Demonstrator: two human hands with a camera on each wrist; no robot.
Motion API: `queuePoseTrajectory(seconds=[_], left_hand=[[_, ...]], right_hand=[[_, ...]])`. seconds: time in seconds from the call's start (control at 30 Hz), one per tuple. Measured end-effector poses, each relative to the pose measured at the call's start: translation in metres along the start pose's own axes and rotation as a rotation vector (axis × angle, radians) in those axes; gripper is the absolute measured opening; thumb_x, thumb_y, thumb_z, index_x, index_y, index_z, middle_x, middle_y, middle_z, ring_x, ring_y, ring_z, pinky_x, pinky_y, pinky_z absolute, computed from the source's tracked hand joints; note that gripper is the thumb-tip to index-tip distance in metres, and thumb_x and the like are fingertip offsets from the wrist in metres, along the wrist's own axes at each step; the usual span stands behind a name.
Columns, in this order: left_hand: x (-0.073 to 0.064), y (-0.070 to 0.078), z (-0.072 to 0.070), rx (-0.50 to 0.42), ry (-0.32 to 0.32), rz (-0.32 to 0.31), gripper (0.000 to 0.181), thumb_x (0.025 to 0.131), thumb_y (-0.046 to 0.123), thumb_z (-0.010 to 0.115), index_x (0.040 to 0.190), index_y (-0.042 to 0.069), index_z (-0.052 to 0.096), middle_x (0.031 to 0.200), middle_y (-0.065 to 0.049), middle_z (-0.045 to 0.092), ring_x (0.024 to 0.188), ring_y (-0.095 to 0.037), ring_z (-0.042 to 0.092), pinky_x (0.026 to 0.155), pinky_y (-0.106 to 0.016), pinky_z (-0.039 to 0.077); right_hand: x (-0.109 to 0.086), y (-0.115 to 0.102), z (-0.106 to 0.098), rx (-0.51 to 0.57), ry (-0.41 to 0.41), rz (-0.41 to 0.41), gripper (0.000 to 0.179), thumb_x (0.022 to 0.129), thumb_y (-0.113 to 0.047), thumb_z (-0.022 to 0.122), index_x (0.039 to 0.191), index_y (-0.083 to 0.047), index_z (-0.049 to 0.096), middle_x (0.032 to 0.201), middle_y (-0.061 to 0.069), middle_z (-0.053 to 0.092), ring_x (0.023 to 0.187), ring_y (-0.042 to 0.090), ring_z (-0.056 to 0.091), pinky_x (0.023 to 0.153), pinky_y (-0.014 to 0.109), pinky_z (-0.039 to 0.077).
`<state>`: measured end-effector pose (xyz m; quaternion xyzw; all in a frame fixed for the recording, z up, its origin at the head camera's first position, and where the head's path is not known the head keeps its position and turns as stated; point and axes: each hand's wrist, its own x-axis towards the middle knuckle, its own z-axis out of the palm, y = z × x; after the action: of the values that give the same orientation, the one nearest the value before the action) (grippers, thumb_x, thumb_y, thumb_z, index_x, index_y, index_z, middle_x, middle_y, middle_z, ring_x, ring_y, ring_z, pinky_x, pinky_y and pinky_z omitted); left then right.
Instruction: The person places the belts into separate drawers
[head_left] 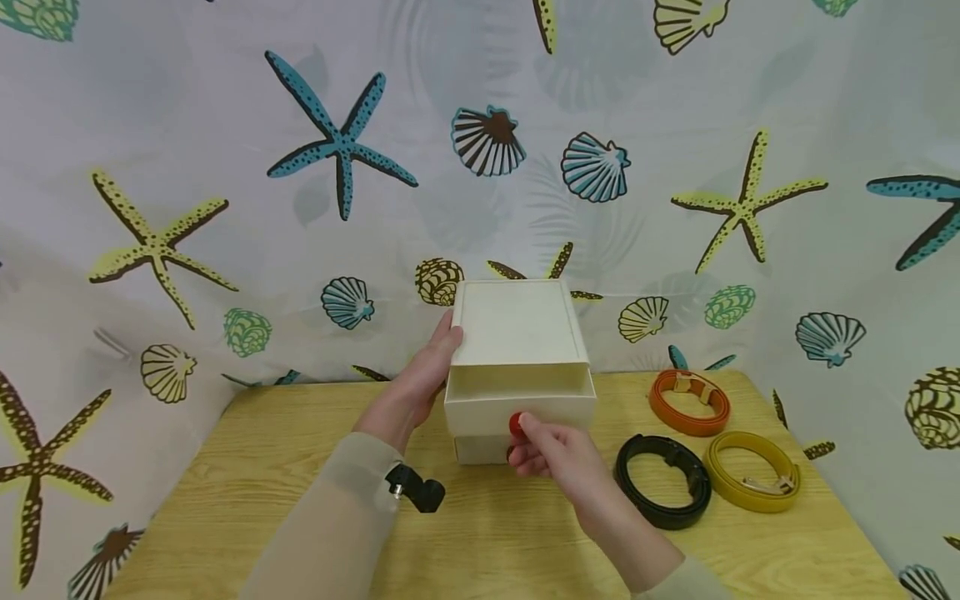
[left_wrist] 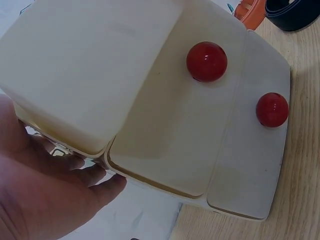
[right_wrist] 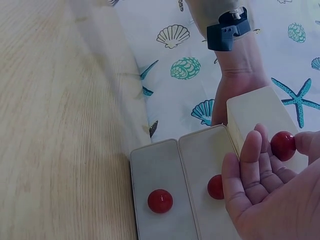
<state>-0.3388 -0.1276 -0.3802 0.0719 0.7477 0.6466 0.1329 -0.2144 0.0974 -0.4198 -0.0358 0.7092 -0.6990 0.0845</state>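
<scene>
A small white cabinet (head_left: 517, 321) with three stacked drawers stands on the table. Its top drawer (head_left: 480, 414) is pulled out toward me, and no contents show inside. My right hand (head_left: 558, 454) pinches the red round knob (right_wrist: 283, 145) of that drawer between thumb and fingers. Against the cabinet's left side rests my left hand (head_left: 423, 379), its fingers (left_wrist: 107, 189) extended along the wall. Both lower drawers are closed; in the left wrist view the middle knob (left_wrist: 206, 61) and the bottom knob (left_wrist: 272, 109) are visible.
To the right lie three coiled belts: an orange belt (head_left: 660, 407) at the back, a black belt (head_left: 624, 479) nearest the cabinet, and a yellow belt (head_left: 791, 492) touching it. A cloth (head_left: 420, 250) printed with shells and starfish hangs behind the wooden table (head_left: 247, 467).
</scene>
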Motion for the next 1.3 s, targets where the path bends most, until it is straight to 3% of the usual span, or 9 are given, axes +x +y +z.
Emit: queuePoseTrajectory(seconds=[0.93,1.3], left_hand=[[0.002,-0.005,-0.002,0.006,-0.002,0.023,0.069,0.119,0.055,0.032,0.177,0.044,-0.004,0.185,0.005,-0.005,0.168,-0.032,0.0,0.13,-0.066,0.012],[-0.002,-0.002,0.003,-0.017,0.016,0.034,0.066,0.12,0.051,0.032,0.178,0.043,0.001,0.185,-0.001,0.003,0.165,-0.035,0.014,0.128,-0.065,0.022]], right_hand=[[-0.029,0.002,0.0,-0.005,-0.047,0.054,0.054,0.113,-0.048,0.062,0.113,0.003,0.081,0.092,0.006,0.078,0.082,0.019,0.072,0.086,0.037,0.061],[-0.037,0.006,-0.002,0.012,-0.075,0.063,0.055,0.113,-0.049,0.062,0.113,0.002,0.079,0.091,0.006,0.077,0.083,0.019,0.071,0.087,0.035,0.06]])
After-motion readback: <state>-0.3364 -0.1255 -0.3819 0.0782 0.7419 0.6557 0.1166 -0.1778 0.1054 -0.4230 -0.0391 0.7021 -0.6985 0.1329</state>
